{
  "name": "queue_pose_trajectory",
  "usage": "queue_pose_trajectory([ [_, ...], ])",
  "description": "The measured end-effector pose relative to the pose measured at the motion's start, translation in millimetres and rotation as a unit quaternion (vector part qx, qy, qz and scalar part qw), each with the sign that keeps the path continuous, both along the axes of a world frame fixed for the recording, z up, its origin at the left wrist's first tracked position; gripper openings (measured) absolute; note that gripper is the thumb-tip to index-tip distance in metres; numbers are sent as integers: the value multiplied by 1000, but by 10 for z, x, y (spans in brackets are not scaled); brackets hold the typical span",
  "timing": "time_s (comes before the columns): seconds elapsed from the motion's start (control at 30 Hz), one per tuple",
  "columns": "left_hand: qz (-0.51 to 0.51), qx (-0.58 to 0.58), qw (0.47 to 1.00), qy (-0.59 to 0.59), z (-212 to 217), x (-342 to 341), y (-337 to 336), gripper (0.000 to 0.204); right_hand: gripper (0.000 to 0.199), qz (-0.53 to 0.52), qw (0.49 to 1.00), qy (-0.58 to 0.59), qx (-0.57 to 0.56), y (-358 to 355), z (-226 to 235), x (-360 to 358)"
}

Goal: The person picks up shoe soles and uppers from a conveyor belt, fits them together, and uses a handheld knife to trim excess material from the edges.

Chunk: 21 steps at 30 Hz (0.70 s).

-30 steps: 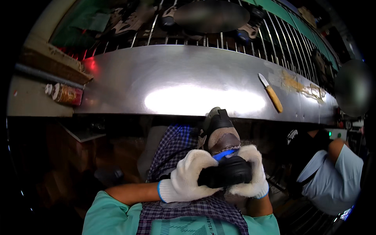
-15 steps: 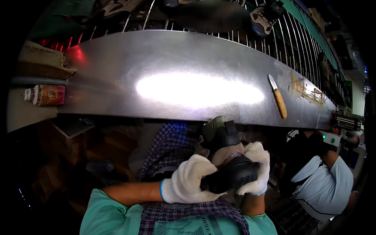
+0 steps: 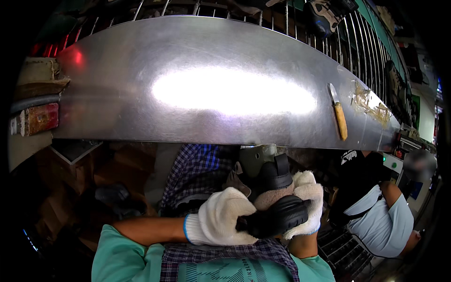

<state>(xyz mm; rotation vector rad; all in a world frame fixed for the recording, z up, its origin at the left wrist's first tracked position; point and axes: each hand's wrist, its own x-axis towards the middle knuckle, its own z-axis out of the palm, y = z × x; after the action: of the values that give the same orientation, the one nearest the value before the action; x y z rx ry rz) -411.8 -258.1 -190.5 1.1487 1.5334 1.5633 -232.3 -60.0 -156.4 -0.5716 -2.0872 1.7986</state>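
A shoe (image 3: 278, 218) with a black sole and rounded black toe is held close to my body, below the table's near edge. Its upper is brownish and fuzzy, and a black heel loop sticks up at its far end. A grey-green shoe last (image 3: 257, 160) rises out of its opening. My left hand (image 3: 224, 217), in a white knit glove with a blue cuff, is closed round one side of the shoe. Gripping the opposite side is my right hand (image 3: 307, 203), gloved the same way. Some of its fingers are hidden behind the shoe.
A shiny metal table (image 3: 117, 103) stretches across ahead. On its right lies a knife (image 3: 339, 115) with a wooden handle. A red can (image 3: 42, 118) lies at the left end. Beyond are metal bars (image 3: 357, 42) with shoes. A co-worker (image 3: 383, 221) sits at the right.
My head view has shifted slightly, so the table appears higher and farther left. The shoe stays in both hands, its toe and sole tilted a little differently. The knife lies as before.
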Motion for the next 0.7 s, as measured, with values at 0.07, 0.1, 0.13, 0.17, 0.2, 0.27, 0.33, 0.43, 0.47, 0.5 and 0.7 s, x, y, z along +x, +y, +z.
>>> queue_pose_trajectory([
  [0.07, -5, -28, 1000, 11, -24, -55, -28, 76, 104, 34, 999, 5, 24, 82, -55, 8],
  [0.1, 3, -42, 999, 16, -55, -59, -43, 80, 108, 28, 999, 7, 23, 82, -77, 17],
  [0.13, 12, -53, 998, 25, -62, -94, -62, 84, 112, 23, 999, 13, 23, 68, -80, 17],
  [0.17, 9, -74, 995, 63, -32, -169, -62, 97, 121, 14, 998, -34, 43, 78, -31, 38],
  [0.2, 23, -26, 997, 62, -119, -250, -58, 102, 125, 7, 997, -56, 48, 54, 5, 25],
  [0.27, 37, -13, 995, 96, -125, -551, -79, 99, 128, 11, 995, -75, 72, -20, 69, -17],
  [0.33, 3, -21, 999, -41, -69, -682, -34, 77, 126, 46, 989, -77, 117, -121, 173, -160],
  [0.43, -19, -34, 976, -215, 189, -793, 286, 44, 107, 139, 979, -46, 141, -461, 407, -441],
  [0.47, -64, -34, 957, -281, 180, -814, 371, 45, 101, 174, 970, -60, 161, -555, 492, -504],
  [0.5, -106, -11, 943, -316, 0, -828, 383, 40, 94, 154, 970, -65, 174, -638, 548, -532],
  [0.7, -158, -22, 928, -338, -12, -573, 547, 34, 104, 69, 985, -49, 150, -781, 416, -80],
])
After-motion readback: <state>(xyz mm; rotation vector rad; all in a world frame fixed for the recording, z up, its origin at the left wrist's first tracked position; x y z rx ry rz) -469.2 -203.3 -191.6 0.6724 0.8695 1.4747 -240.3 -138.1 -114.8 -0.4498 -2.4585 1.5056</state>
